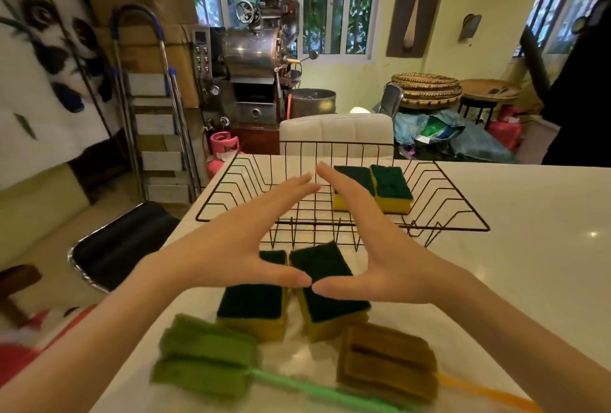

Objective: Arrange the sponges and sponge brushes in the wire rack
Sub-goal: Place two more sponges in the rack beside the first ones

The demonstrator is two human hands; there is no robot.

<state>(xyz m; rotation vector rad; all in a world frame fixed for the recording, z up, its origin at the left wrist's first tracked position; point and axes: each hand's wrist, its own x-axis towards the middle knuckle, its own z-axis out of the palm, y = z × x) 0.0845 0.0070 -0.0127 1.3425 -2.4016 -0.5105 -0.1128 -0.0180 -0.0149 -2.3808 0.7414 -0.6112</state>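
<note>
Broadly, a white bench (pixel 515 247) fills the lower and right frame, with cluttered room behind: a metal roasting machine (pixel 254 59) at upper centre, a stepladder (pixel 155 121) at upper left, stacked woven trays (pixel 426 87) at upper right. A black wire rack (pixel 463 211) sits mid-frame on the bench, holding two green-topped yellow sponges (pixel 373 187) side by side, right of centre.

Left hand (pixel 231 247) and right hand (pixel 373 247) hover over the rack's near edge, both grips spread flat, holding nothing; thumb tips nearly meet, fingertips nearly meet above. They partly hide the rack's near wires and two further sponges (pixel 291 297) on the bench just before the rack.

Lower frame: a green sponge brush (pixel 205 356) at left, a brown sponge brush (pixel 386 363) at right, both blurred, handles running toward the lower right.
</note>
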